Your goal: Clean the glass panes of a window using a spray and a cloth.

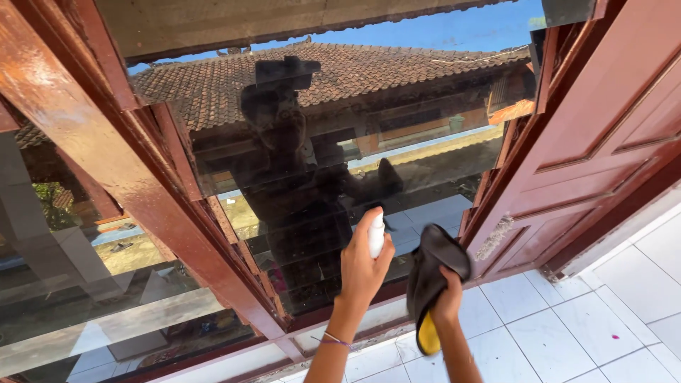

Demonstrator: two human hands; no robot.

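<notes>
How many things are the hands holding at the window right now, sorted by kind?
Spray bottles: 1, the white spray bottle gripped in the left hand, raised toward the glass pane.
Cloths: 1, the dark cloth with a yellow part bunched in the right hand.
Total: 2 held things.

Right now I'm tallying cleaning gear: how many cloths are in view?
1. A dark cloth with a yellow end hangs from the right hand, beside the white spray bottle in the left hand. Others could lie outside the picture.
</notes>
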